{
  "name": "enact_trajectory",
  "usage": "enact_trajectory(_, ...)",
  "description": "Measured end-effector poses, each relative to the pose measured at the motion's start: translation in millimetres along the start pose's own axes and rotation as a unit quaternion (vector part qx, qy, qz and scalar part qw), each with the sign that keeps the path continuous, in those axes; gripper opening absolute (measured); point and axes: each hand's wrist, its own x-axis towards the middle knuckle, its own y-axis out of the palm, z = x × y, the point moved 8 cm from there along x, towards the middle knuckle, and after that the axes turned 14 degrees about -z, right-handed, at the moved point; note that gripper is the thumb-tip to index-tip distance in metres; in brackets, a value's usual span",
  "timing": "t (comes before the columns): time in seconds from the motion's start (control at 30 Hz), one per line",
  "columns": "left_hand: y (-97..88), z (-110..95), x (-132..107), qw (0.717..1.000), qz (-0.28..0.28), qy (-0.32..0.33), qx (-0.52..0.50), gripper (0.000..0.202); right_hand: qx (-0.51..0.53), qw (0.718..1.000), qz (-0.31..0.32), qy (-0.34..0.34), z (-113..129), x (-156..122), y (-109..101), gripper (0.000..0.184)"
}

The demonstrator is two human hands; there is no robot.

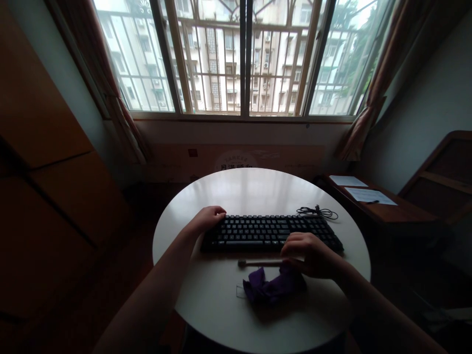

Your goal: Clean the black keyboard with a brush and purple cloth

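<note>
A black keyboard (258, 231) lies across the white round table. At its upper left corner, my left hand (211, 216) grips the edge with bent fingers. My right hand (308, 253) is in front of the keyboard's right half, its fingers curled and closed at the handle end of a toothbrush (262, 263). The brush head points left, and the far end of the handle is hidden by the hand. Just below that hand is a crumpled purple cloth (275, 286), partly covered by the fingers. A thin clear or wire-like rectangular piece (240, 291) sticks out at the cloth's left.
The keyboard's coiled black cable (317, 212) rests behind its right end. The round table (206, 300) has a curved edge. A low wooden side table (413, 212) at right holds papers (370, 195) and a pen (372, 202). A barred window is ahead; a wooden cabinet (55, 196) stands left.
</note>
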Motion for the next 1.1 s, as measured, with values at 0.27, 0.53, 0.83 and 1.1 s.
enact_trajectory(0.27,-1.8,-3,-2,1.0,-0.001,-0.006,-0.001,0.036,-0.008,0.998,0.057,-0.034,44,-5,20,0.02)
enact_trajectory(0.53,-1.8,-3,-2,1.0,0.0,-0.005,0.001,0.037,-0.039,0.993,0.088,-0.065,61,-5,40,0.012)
enact_trajectory(0.83,-2.7,-4,-3,1.0,-0.001,-0.007,-0.001,0.036,0.093,0.994,-0.032,0.041,37,-3,14,0.006)
enact_trajectory(1.1,-3.6,-13,-3,0.997,-0.041,0.057,0.015,0.033,0.169,0.963,-0.179,0.111,16,8,-49,0.005)
